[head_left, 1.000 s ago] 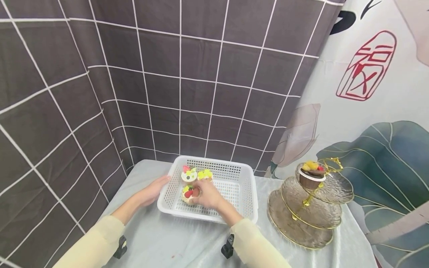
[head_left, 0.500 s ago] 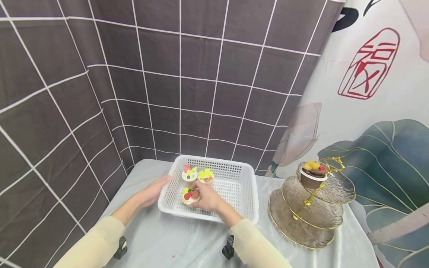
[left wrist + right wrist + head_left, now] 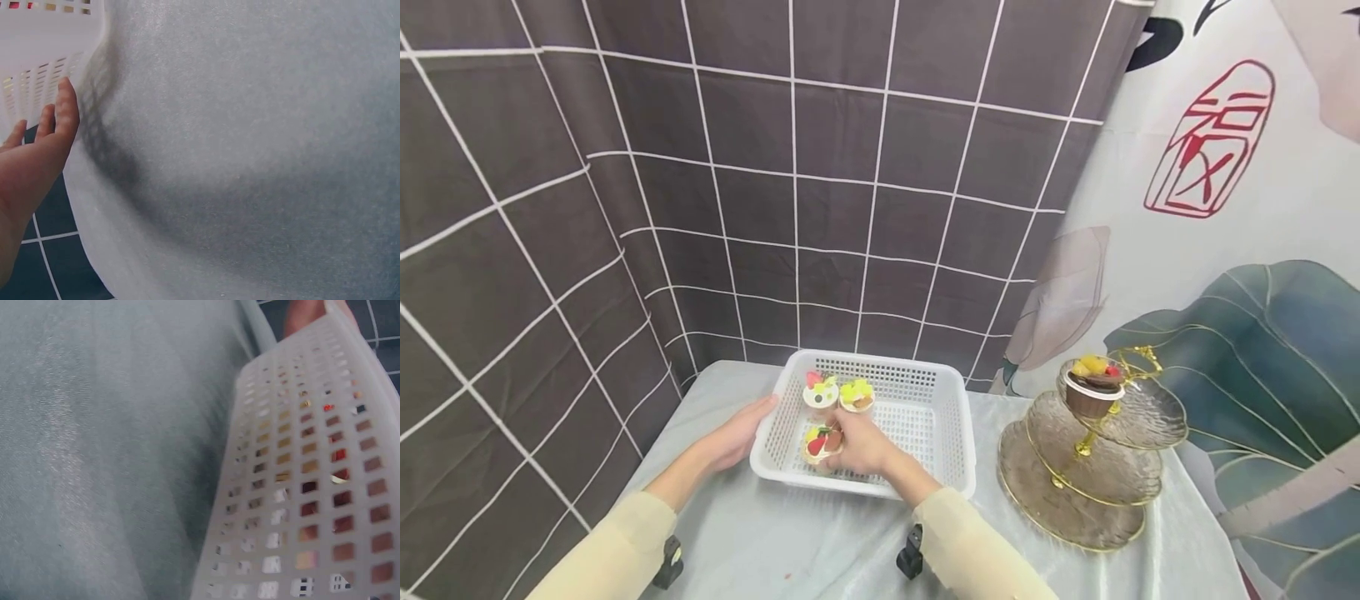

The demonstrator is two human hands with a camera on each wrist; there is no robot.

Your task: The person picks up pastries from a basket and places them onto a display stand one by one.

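Note:
In the head view my right hand point(image 3: 865, 443) reaches into a white plastic basket point(image 3: 964, 417) and grips a fruit-topped cupcake point(image 3: 817, 445) at the basket's near left. Red and yellow fruit sits on its pale top; my fingers cover its right side. Two more cupcakes stand behind it: one with white cream and a pink piece point(image 3: 820, 394), the other with yellow chunks point(image 3: 857, 393). My left hand point(image 3: 742, 432) is at the basket's left side, fingers extended, fingertips right at the rim. The left wrist view shows those straight fingers against the perforated wall.
To the basket's right stands a three-tier glass stand point(image 3: 1037, 475) with gold edging. A chocolate cupcake point(image 3: 1092, 400) with fruit sits on its top tier. A pale cloth point(image 3: 820, 542) covers the table, and a dark grid curtain point(image 3: 850, 208) hangs behind.
The fruit-topped cupcake has shifted slightly and now tilts a little in my right hand's grip. My left hand stays at the basket's side. The head view has moved slightly.

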